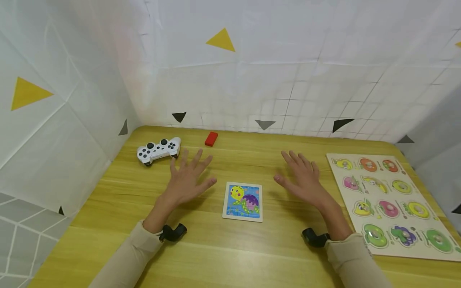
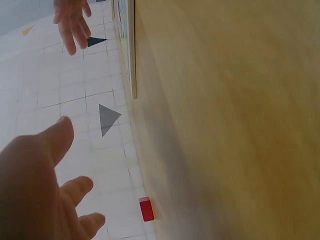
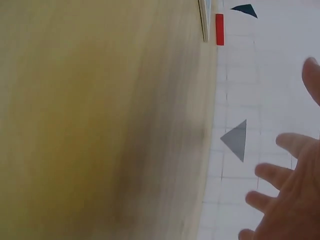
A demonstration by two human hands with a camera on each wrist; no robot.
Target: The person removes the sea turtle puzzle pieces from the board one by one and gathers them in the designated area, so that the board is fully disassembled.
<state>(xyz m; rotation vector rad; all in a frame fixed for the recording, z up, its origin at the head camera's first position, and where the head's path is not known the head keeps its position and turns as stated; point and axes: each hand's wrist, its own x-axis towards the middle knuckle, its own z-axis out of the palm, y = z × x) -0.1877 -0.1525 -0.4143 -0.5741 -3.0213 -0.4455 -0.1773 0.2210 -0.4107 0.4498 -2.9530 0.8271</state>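
Your puzzle (image 1: 242, 202) is lying flat on the table (image 1: 252, 252), in the gap between your two hands and a little nearer to you than your fingertips. Your left hand (image 1: 185, 182) is hovering over the wood to its left, and your right hand (image 1: 304, 182) is hovering to its right. From the left fingers, the puzzle is lying rightward and back toward you; from the right fingers, it is lying leftward and back toward you. Both thumbs are pointing inward, about level with its far edge in the head view, and neither is touching it. The left thumb is looking slightly nearer, but the margin is too thin to be sure of, since both hands are hanging above the surface. The puzzle is showing a nearly square outline, so no long axis is standing out. Your fingers are reaching out straight, fanning wide on the left and lying closer together on the right, and they are gripping nothing. The controller (image 1: 158, 151) is sitting just left of your left fingertips, the red block (image 1: 211, 139) is lying beyond them, and the board (image 1: 385, 251) is lying just right of your right hand.
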